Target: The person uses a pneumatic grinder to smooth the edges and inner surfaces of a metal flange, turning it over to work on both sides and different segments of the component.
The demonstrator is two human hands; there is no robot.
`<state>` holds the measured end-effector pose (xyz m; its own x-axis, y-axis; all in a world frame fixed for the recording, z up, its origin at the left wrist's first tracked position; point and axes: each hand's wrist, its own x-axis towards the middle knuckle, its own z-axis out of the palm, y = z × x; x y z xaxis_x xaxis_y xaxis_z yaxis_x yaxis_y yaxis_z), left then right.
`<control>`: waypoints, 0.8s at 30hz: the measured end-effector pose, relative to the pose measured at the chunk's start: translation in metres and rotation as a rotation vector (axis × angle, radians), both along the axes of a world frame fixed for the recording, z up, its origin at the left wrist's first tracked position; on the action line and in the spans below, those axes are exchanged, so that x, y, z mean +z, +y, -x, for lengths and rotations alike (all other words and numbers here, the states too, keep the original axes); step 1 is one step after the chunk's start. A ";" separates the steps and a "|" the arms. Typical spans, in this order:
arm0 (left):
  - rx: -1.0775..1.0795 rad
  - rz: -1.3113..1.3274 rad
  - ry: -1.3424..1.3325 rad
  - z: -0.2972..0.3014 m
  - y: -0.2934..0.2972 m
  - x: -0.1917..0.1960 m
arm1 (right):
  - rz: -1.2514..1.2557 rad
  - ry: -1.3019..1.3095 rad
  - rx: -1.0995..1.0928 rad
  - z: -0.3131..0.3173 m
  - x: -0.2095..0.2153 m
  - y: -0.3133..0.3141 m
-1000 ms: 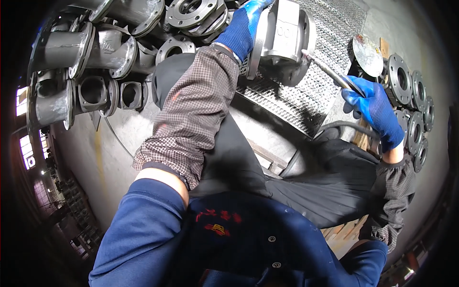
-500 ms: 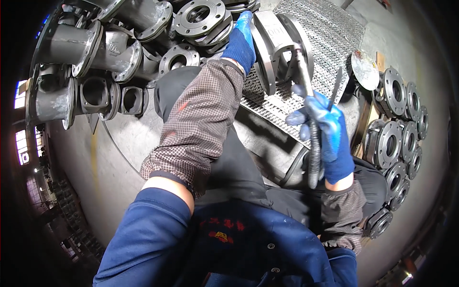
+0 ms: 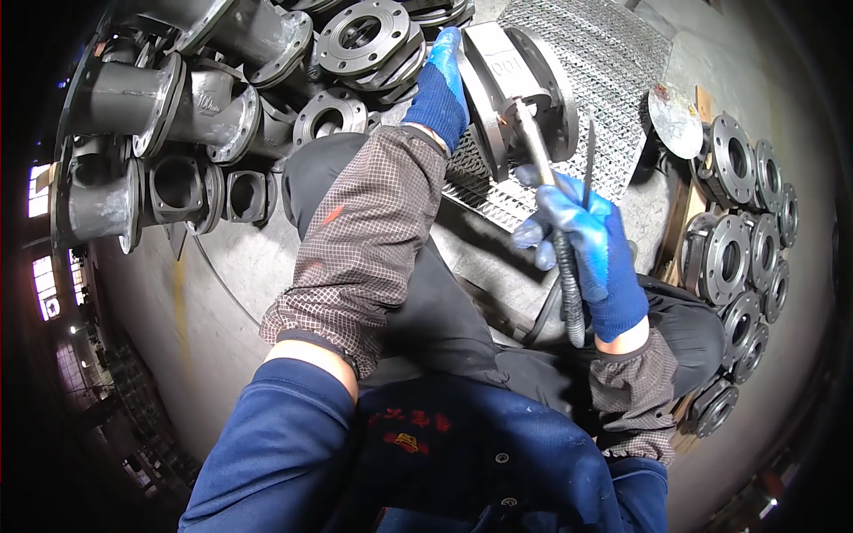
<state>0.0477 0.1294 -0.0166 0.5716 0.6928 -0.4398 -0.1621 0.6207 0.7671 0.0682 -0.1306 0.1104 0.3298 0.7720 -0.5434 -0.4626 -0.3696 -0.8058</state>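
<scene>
A grey flanged metal casting (image 3: 499,60) with raised marks on its body rests on a perforated metal sheet (image 3: 600,80). My left hand (image 3: 442,82), in a blue glove, grips its left flange from the side; some fingertips are hidden behind the rim. In my gloved right hand (image 3: 586,240) is a slim silver grinder (image 3: 536,147) with a dark ribbed tail. The tool's tip meets the near edge of the casting, between the two flanges. A thin dark rod (image 3: 590,164) also sticks up out of the right hand; its lower end is hidden.
Several flanged pipe castings (image 3: 209,111) are piled on the left, with round flanges (image 3: 362,37) stacked beside them. More flanged rings (image 3: 724,258) stand in rows on wood at the right. A round pale disc (image 3: 675,120) lies beyond the sheet. A cable (image 3: 222,284) crosses the floor.
My right hand has moved slightly left with the grinder, whose tip has shifted left and a little down along the casting. The casting has turned slightly under my left hand, which keeps its grip.
</scene>
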 end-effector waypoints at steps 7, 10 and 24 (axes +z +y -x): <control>-0.013 -0.031 -0.369 0.018 -0.033 0.009 | 0.007 -0.373 -0.164 -0.054 0.018 -0.023; -0.091 0.010 -0.310 0.025 -0.041 0.023 | -0.114 -0.362 -0.270 -0.062 0.014 -0.028; 0.026 -0.067 -0.100 -0.037 -0.077 0.052 | -0.073 -0.227 -0.371 -0.092 -0.028 -0.057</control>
